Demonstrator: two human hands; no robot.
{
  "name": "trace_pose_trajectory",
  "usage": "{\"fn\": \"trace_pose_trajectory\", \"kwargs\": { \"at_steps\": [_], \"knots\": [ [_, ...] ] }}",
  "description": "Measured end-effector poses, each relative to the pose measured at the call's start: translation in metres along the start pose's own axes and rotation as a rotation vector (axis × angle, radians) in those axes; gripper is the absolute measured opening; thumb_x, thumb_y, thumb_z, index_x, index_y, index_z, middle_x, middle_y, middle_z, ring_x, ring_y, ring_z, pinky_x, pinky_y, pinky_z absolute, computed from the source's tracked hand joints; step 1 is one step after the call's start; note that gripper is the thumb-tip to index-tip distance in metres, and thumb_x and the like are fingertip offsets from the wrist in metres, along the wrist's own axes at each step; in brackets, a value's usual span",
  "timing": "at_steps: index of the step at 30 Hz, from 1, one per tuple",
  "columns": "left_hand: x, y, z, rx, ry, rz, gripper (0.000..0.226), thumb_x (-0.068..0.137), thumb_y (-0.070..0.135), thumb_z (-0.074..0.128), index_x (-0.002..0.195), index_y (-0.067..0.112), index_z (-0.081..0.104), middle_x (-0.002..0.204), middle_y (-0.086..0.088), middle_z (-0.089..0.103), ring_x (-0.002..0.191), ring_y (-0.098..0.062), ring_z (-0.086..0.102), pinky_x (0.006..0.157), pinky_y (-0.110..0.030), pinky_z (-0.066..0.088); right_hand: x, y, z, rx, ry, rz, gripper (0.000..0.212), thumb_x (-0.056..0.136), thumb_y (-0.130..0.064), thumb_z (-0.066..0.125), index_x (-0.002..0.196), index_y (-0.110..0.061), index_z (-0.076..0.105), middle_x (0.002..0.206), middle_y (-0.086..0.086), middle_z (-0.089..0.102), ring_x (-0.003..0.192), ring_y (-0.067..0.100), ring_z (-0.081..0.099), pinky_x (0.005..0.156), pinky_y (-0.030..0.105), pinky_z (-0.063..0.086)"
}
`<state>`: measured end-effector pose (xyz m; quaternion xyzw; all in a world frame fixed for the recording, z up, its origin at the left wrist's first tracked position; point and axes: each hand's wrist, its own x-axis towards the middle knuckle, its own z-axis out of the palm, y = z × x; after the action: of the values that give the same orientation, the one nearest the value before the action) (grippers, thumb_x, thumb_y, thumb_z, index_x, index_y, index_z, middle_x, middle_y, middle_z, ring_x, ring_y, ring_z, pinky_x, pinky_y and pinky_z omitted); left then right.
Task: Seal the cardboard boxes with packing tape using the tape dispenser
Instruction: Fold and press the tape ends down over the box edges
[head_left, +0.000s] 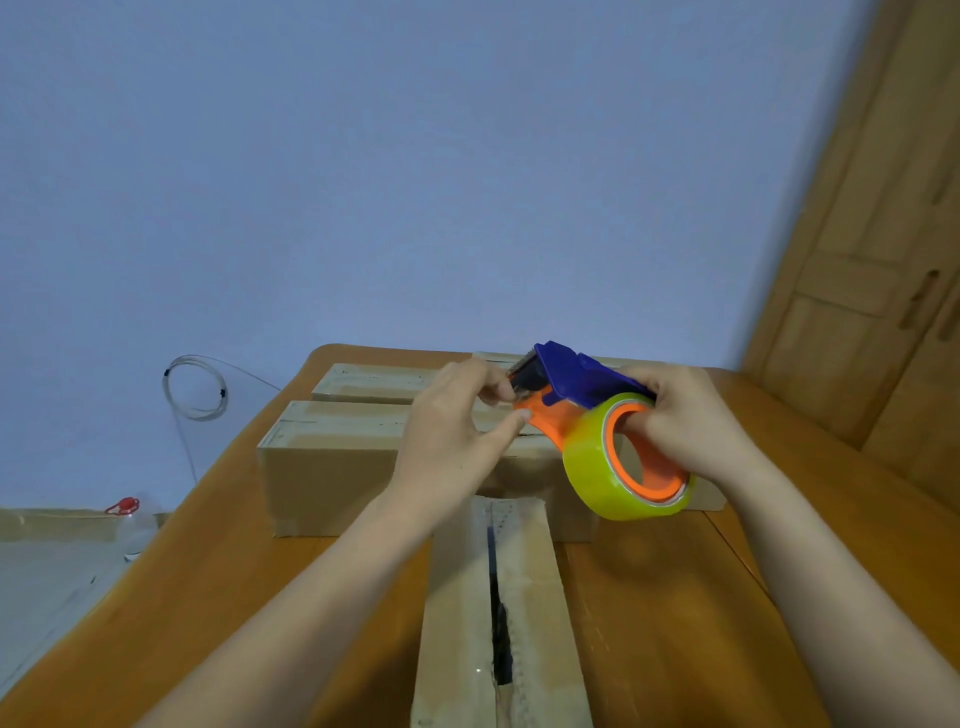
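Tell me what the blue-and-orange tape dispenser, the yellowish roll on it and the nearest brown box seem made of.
Blue-and-orange tape dispenser: likely moulded plastic, smooth, evenly saturated colour.
Yellowish tape roll: glossy translucent film, probably plastic.
Nearest brown box: matte cardboard, dull fibrous surface, ragged seam.

The nearest box (535, 597) runs off the bottom edge. Fingers of the right hand (691, 421) vanish inside the tape roll (587, 467). The left hand (447, 431) blocks the middle box (332, 467) seam; any tape end at its fingertips is too small to tell.
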<state>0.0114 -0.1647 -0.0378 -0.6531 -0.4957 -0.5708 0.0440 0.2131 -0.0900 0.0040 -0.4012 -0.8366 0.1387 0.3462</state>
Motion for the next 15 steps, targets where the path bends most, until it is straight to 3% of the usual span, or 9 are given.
{"fn": "trace_pose_trajectory", "kwargs": {
  "at_steps": [6,8,12,15],
  "knots": [
    [0.003,0.009,-0.006,-0.286,-0.045,-0.183,0.035,0.077,0.006,0.077,0.092,0.019,0.049,0.074,0.002,0.064,0.075,-0.008,0.059,0.077,-0.016,0.045,0.002,-0.003,-0.003,-0.036,-0.009,-0.035,0.037,0.073,0.010,0.061,0.103,-0.010,0.073,0.089,0.007,0.073,0.084,0.020,0.065,0.076,0.039,0.051],
    [0.004,0.005,-0.008,-0.254,-0.082,-0.138,0.029,0.078,0.008,0.077,0.092,0.020,0.055,0.075,0.003,0.064,0.077,-0.007,0.059,0.079,-0.014,0.044,0.003,-0.001,-0.004,-0.051,-0.011,-0.038,0.041,0.072,0.010,0.061,0.104,-0.012,0.073,0.089,0.006,0.074,0.085,0.019,0.065,0.076,0.036,0.050],
    [0.007,-0.008,-0.006,-0.141,-0.141,0.064,0.003,0.082,0.020,0.072,0.082,0.017,0.069,0.080,0.007,0.064,0.083,-0.012,0.057,0.074,-0.026,0.046,0.006,0.002,-0.005,-0.032,-0.010,-0.034,0.047,0.074,0.010,0.061,0.110,-0.018,0.072,0.091,0.001,0.074,0.085,0.014,0.065,0.073,0.027,0.050],
    [0.014,-0.016,-0.006,-0.119,-0.165,0.122,0.006,0.080,0.025,0.071,0.080,0.019,0.073,0.082,0.010,0.064,0.086,-0.010,0.055,0.073,-0.027,0.044,0.008,0.007,-0.004,-0.030,-0.021,-0.053,0.046,0.076,0.010,0.060,0.111,-0.018,0.071,0.097,0.000,0.074,0.089,0.015,0.065,0.074,0.026,0.051]
  ]
}}
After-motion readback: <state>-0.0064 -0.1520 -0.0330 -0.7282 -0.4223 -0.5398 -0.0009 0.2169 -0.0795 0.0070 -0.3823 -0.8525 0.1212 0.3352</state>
